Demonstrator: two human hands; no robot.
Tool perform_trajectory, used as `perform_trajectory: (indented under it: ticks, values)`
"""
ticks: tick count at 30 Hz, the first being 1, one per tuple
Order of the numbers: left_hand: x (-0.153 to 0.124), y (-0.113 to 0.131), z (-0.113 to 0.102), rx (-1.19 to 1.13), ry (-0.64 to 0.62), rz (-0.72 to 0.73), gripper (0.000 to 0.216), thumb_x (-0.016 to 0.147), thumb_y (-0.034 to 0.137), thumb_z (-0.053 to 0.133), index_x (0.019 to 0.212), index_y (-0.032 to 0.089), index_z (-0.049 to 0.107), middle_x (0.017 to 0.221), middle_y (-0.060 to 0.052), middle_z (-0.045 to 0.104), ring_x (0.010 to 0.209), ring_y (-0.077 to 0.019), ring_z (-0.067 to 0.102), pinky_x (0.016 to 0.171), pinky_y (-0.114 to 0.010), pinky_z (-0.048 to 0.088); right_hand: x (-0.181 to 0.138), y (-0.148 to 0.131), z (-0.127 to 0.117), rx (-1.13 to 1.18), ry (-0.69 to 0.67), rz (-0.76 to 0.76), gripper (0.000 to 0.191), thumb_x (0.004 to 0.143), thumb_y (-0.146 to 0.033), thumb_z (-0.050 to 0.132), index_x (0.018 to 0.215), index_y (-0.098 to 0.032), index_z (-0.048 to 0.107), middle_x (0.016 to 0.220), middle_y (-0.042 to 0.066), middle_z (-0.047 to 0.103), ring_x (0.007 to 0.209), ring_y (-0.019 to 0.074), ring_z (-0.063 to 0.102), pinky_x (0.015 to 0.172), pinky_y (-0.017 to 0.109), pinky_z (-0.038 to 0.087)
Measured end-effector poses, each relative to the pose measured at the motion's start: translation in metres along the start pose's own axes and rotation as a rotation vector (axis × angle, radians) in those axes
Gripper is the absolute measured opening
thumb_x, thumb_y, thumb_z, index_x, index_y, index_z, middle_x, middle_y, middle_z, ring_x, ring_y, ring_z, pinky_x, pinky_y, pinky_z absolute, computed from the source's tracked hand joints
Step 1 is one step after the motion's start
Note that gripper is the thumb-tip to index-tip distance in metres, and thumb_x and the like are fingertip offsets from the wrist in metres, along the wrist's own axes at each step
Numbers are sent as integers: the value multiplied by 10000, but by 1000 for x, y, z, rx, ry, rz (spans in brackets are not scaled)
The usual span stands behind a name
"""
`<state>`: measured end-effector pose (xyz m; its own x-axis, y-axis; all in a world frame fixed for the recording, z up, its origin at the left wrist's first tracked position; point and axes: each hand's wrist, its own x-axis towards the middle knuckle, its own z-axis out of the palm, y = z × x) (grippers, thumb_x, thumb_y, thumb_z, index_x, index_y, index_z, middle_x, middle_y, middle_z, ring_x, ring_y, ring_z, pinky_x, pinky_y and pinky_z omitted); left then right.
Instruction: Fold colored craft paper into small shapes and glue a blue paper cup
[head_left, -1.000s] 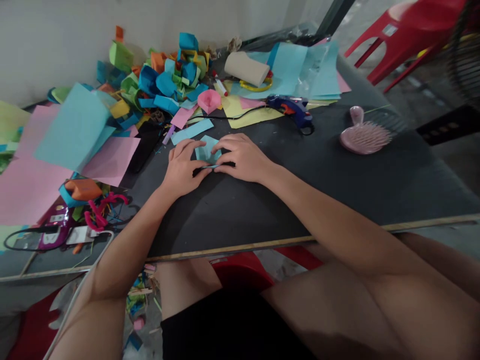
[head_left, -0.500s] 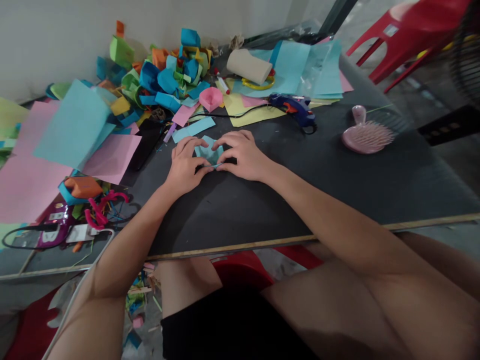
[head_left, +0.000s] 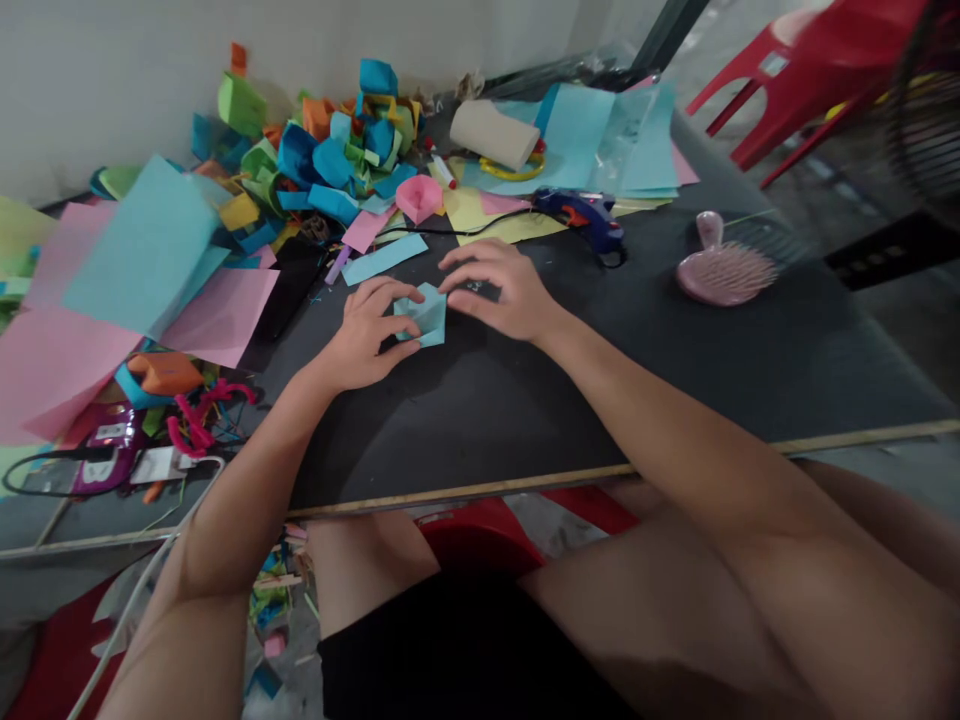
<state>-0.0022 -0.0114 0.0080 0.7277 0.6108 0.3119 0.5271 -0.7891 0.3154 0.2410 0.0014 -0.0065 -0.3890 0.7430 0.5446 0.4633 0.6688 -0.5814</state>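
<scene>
A small piece of folded light-blue paper (head_left: 431, 318) lies on the dark tabletop between my hands, creases showing on its face. My left hand (head_left: 371, 335) grips its left side, with the thumb at the lower edge and the fingers over the top. Just right of the paper is my right hand (head_left: 506, 290), its fingers apart and curved, with nothing in it. Its fingertips come close to the paper's right edge; whether they touch it I cannot tell. Behind the hands rest a light-blue paper strip (head_left: 386, 259) and a pink folded paper heart (head_left: 418, 199).
A heap of coloured folded papers (head_left: 322, 160) fills the back left, with pink sheets (head_left: 67, 350) nearer. A blue glue gun (head_left: 585, 215), its cord running left, lies behind my right hand. A pink hairbrush (head_left: 724, 270) sits at the right. A purple device (head_left: 112, 450) is front left.
My right hand has let go of the light-blue paper and moved a little right, its fingers spreading. The paper now shows a flatter face, still in my left hand.
</scene>
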Motion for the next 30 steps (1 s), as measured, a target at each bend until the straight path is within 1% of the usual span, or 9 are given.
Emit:
perform_trajectory:
  ticks: [4, 8, 13, 15, 18, 21, 23, 26, 30]
  values:
    - [-1, -1, 2, 7, -25, 26, 151, 897, 296, 567, 864, 214, 689, 1295, -86, 575, 1272, -295, 426, 1072, -496, 331, 0, 10, -2, 57, 84, 43, 415, 939, -552, 484, 821, -243, 733, 936, 65, 732, 954, 232, 654, 945, 430, 455]
    - [-3, -4, 4, 53, 13, 6, 138, 858, 214, 562, 873, 214, 699, 1311, -92, 563, 1290, -318, 409, 1060, -521, 331, -3, 11, 6, 73, 74, 23, 364, 905, -543, 544, 949, -229, 721, 1008, 78, 733, 1001, 244, 651, 946, 422, 466]
    - [-4, -9, 6, 99, 52, 14, 248, 771, 56, 518, 775, 213, 710, 1334, -64, 553, 1324, -318, 395, 1061, -519, 313, -6, 10, 8, 148, 183, 124, 460, 969, -556, 394, 981, -217, 704, 1023, 82, 720, 1006, 226, 648, 913, 394, 475]
    - [-4, -10, 7, 115, 67, 13, 271, 780, 41, 506, 746, 216, 709, 1320, -52, 568, 1329, -307, 395, 1069, -503, 306, -6, 9, 8, 168, 119, 130, 404, 917, -553, 509, 1006, -207, 699, 1009, 82, 722, 948, 219, 656, 853, 372, 488]
    - [-3, -10, 7, 154, 130, 15, 254, 841, 95, 510, 748, 222, 709, 1264, -48, 606, 1307, -293, 419, 1069, -484, 309, -7, 6, 9, 203, -109, 92, 399, 799, -490, 680, 1068, -195, 692, 943, 68, 731, 828, 195, 657, 760, 332, 494]
    - [-2, -6, 3, 187, 158, 25, 266, 875, 126, 477, 809, 230, 712, 1238, -49, 622, 1284, -282, 442, 1062, -485, 322, -7, 3, 13, 107, -272, 66, 279, 767, -399, 690, 969, -210, 728, 837, 41, 725, 751, 177, 639, 713, 308, 477]
    - [-3, -3, 0, 194, 157, 26, 275, 852, 114, 465, 872, 233, 713, 1252, -53, 616, 1283, -284, 442, 1067, -496, 325, -6, 1, 16, 13, -275, 102, 235, 778, -351, 660, 956, -216, 734, 798, 31, 715, 704, 164, 618, 690, 298, 458]
    - [-4, -2, -2, 170, 137, 44, 312, 760, 102, 499, 962, 232, 698, 1322, -64, 575, 1305, -302, 416, 1088, -516, 323, -6, -5, 18, -106, -197, 231, 322, 814, -311, 618, 1111, -213, 694, 797, 25, 699, 649, 147, 582, 646, 282, 417]
    - [-6, -8, 4, 161, 60, 29, 410, 707, 70, 504, 1060, 206, 662, 1408, -102, 503, 1351, -322, 371, 1088, -538, 336, -5, -14, 15, -204, -221, 343, 393, 885, -410, 560, 1189, -181, 658, 750, 39, 663, 604, 148, 533, 592, 279, 357]
